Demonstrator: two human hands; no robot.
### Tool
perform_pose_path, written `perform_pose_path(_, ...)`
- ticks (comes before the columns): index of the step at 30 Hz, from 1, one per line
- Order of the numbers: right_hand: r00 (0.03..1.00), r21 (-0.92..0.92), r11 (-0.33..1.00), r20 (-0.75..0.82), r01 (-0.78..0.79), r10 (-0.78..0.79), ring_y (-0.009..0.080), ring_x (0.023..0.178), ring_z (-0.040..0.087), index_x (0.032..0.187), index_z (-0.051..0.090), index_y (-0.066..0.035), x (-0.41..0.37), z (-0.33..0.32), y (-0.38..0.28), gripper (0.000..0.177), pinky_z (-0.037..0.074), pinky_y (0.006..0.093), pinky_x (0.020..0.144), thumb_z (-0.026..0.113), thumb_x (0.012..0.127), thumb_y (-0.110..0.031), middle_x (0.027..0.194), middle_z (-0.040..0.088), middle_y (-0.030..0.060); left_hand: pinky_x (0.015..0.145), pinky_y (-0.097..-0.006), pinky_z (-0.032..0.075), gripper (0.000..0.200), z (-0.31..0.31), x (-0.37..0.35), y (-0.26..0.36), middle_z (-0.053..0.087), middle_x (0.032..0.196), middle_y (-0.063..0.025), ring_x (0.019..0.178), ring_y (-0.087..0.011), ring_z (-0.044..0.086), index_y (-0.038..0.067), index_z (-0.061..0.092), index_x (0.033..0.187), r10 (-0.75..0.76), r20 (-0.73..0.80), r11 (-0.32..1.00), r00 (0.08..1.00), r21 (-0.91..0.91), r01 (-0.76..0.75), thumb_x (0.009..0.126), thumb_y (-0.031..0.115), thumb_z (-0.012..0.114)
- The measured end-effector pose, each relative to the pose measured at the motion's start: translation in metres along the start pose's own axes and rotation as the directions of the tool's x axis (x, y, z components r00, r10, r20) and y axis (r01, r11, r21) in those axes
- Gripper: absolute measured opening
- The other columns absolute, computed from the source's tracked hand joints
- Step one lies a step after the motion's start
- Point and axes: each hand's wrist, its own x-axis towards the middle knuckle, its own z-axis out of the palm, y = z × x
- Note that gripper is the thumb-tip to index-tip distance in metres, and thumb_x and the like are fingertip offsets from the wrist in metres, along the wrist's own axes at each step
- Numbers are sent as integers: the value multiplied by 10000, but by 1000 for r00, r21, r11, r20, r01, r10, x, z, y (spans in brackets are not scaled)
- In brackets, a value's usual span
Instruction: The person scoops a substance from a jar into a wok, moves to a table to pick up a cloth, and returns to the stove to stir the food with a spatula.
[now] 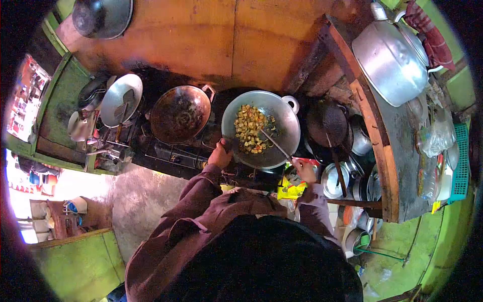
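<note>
A large silver wok [286,120] sits over the stove, holding small diced pieces of food [250,126], golden with bits of red and green. My left hand [220,155] is closed at the wok's near left edge, where its handle is; the fingers cover most of that handle. In my right hand [305,170], closed at the near right, is the long thin handle of a spatula [277,145]. Its far end reaches into the food, and the blade cannot be made out. Just below the right hand lies a yellow packet [292,189].
Left of the wok are a browned wok [181,115] and a pale pan [121,100] with a utensil in it. A dark pan [327,123] stands to the right, beside several metal pots. A big aluminium pot [391,63] rests on the wooden shelf [375,136].
</note>
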Motion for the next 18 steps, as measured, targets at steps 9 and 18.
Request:
perform_pose_path(9, 907, -632, 774, -300, 43, -296, 336, 570, 612, 1043, 595, -218, -45, -72, -49, 309, 471, 455, 477, 526, 840, -440, 647, 614, 149, 792, -485, 455, 588, 8, 3, -11, 569, 983, -301, 952, -445, 549, 5, 344, 1147, 31, -13, 999, 999, -31, -31, 787, 391, 604)
perform_pose_path(18, 984, -419, 903, -102, 91, -147, 415, 782, 586, 999, 564, -77, -46, -78, 43, 347, 457, 497, 636, 436, 909, -387, 841, 616, 208, 786, -473, 465, 630, 17, 8, -19, 594, 956, -285, 925, -419, 576, -41, 375, 1096, 94, -69, 995, 993, -16, -95, 741, 427, 604)
